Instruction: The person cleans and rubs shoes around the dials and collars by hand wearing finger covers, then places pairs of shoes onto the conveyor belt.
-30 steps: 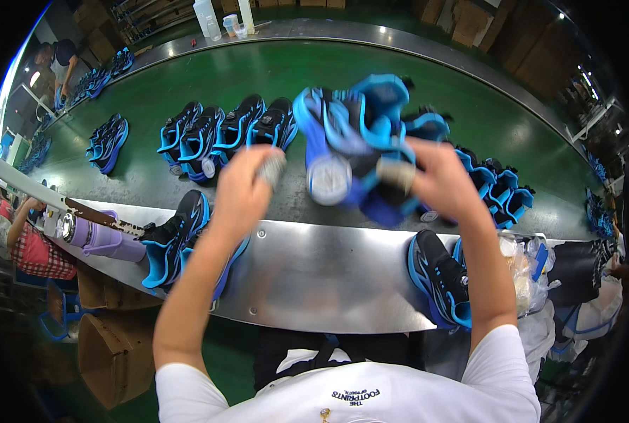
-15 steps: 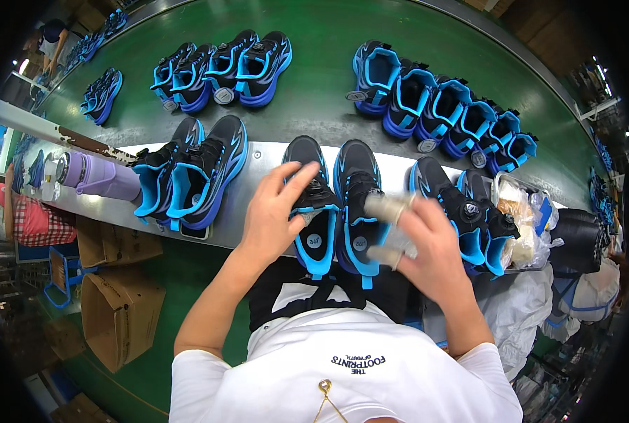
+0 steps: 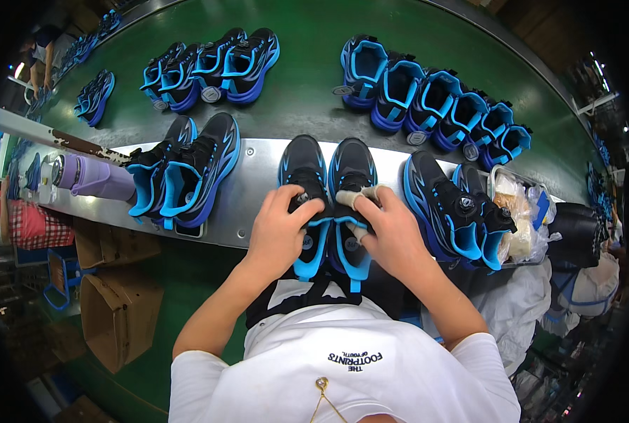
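Two black sneakers with bright blue lining stand side by side in front of me, toes pointing away. My left hand (image 3: 280, 227) grips the tongue and lacing area of the left sneaker (image 3: 302, 161), fingers bent and thumb pressed in. On the right sneaker (image 3: 352, 161), my right hand (image 3: 392, 229) holds the same area; beige covers wrap some of its fingertips. The fingers hide the fastenings of both shoes. Another sneaker pair (image 3: 216, 158) stands to the left, and a further pair (image 3: 434, 194), with round dials on the tongues, to the right.
Sneaker rows stand on the green conveyor (image 3: 307, 63) beyond the metal ledge (image 3: 254, 176). A purple bottle (image 3: 103, 178) is at the left; a tray of plastic-wrapped items (image 3: 522, 218) sits at the right. Cardboard boxes (image 3: 120, 317) lie below left. Another person (image 3: 44, 49) appears far left.
My right hand has come in from the right and closed on the right sneaker. My left hand has shifted down onto the left sneaker's tongue. The two sneakers are now closer together.
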Available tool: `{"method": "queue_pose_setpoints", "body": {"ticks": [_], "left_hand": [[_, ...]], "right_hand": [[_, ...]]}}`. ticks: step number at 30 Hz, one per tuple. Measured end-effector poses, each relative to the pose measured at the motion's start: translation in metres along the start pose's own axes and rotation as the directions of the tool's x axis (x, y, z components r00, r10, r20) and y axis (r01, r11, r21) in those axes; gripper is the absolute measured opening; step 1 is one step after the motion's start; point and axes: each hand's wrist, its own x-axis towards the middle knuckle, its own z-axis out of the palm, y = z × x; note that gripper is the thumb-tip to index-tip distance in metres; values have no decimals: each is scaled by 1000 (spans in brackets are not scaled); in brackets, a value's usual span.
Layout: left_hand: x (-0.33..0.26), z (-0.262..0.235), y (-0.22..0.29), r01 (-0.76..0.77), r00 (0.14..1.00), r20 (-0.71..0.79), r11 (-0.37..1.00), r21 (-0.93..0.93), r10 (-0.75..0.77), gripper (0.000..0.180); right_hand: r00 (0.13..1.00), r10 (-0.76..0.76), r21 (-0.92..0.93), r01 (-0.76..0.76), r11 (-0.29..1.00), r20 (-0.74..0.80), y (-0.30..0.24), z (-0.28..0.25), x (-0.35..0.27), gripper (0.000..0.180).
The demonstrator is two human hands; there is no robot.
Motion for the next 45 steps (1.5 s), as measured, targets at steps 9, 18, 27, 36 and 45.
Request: {"method": "queue_pose_setpoints", "body": {"ticks": [9, 18, 27, 36, 45], "left_hand": [[-16, 19, -7, -262, 963, 0, 932, 252, 271, 35], [4, -14, -4, 63, 991, 117, 997, -36, -58, 28], [-9, 13, -2, -28, 997, 82, 985, 171, 14, 48], [-5, 24, -7, -115, 991, -67, 992, 60, 119, 25], [2, 19, -6, -175, 984, 2, 982, 65, 176, 26]], "right_hand": [[950, -309, -382, 272, 883, -38, 15, 37, -22, 29], [986, -164, 218, 155, 964, 28, 21, 37, -23, 51], [995, -87, 45, 89, 995, -44, 8, 33, -32, 48], [970, -230, 111, 238, 965, -82, 36, 32, -16, 30], [991, -109, 211, 91, 973, 73, 39, 28, -10, 30]]}}
